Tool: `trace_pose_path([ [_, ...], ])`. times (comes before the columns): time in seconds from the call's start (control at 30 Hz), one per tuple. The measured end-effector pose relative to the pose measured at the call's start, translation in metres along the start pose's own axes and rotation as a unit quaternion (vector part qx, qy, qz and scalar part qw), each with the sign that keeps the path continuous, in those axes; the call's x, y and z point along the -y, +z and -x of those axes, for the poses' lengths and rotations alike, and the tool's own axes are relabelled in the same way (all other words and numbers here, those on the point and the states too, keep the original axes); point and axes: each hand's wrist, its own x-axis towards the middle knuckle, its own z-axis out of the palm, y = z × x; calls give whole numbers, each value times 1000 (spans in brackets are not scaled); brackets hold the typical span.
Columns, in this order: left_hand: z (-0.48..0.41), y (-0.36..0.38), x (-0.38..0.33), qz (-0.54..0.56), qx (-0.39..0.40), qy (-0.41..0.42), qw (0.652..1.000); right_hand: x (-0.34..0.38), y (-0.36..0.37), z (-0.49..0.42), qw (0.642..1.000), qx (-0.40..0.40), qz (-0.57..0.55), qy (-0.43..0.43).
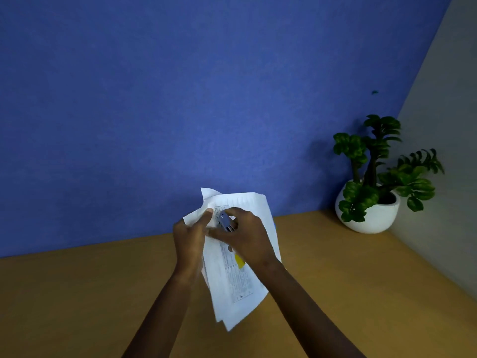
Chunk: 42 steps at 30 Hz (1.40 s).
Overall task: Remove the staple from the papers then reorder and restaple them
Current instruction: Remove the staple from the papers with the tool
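Note:
A small stack of white printed papers [237,288] is held up above the wooden desk [77,293], near the middle of the head view. My left hand [188,236] grips the stack's left edge, with the thumb on the front sheet near the top corner. My right hand [245,233] holds a small grey-blue stapler [226,221] against the upper left part of the top sheet. A yellow mark on the page shows just below my right wrist. The staple itself cannot be made out.
A blue partition wall [180,99] rises behind the desk. At the right back corner stands a green plant in a round white pot [371,210]. A grey wall [451,151] closes the right side.

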Motion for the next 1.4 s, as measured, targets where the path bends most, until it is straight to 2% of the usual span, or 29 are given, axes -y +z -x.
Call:
trace_pose_path([
  [0.1,-3,-1,0,47,-14,-110,993,-3,6,0,997,37,73,5],
  [0.23,-6,-9,1,80,68,-200,974,-7,7,2,986,26,163,-20],
  [0.4,-5,-13,6,73,37,-175,981,-7,11,11,987,30,150,-43],
  [0.53,-4,-7,6,73,5,-179,981,-3,10,14,974,5,211,-85],
  [0.67,3,0,5,196,-11,-180,964,-5,14,18,950,6,288,-122],
  [0.83,-4,-27,3,90,142,-272,947,-16,13,19,903,31,382,-193],
  [1.0,-11,-36,6,58,167,-282,943,-28,6,18,875,61,399,-268],
  [1.07,-13,-41,9,42,174,-289,941,-32,3,17,899,55,348,-258],
  [1.13,-13,-43,9,60,184,-305,933,-31,3,18,958,60,202,-194],
  [1.2,-15,-45,10,65,167,-310,934,-25,4,14,990,52,55,-120],
  [1.27,-15,-45,9,58,123,-302,944,-20,2,8,997,58,-40,-27],
  [1.4,-9,-38,10,74,10,-270,960,-12,-9,-3,975,126,-141,120],
])
